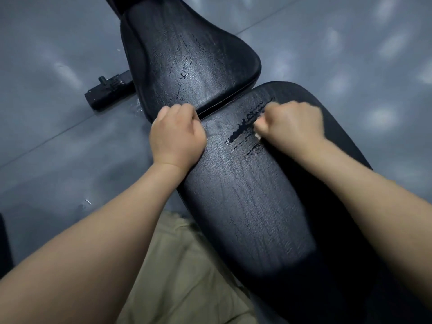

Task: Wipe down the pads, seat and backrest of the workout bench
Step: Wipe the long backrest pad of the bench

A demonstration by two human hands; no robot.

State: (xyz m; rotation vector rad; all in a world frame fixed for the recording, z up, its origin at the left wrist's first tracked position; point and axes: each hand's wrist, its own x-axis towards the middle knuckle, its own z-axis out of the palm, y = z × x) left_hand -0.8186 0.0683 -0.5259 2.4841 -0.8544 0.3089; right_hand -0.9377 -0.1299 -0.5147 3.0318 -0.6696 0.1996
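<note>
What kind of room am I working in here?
Likely a gym or workout room: a black padded bench with worn vinyl, a black metal frame foot beside it, and a grey seamed floor.

Left hand (pixel 177 134): bare, uncovered to the wrist.
Right hand (pixel 292 123): bare, outline slightly blurred.
Left forearm (pixel 105 230): bare along its whole visible length, to the frame edge.
Right forearm (pixel 374 195): bare likewise; fine hairs along the outer edge.
Trousers (pixel 187 277): khaki-olive cloth, matte, creased in soft folds.
</note>
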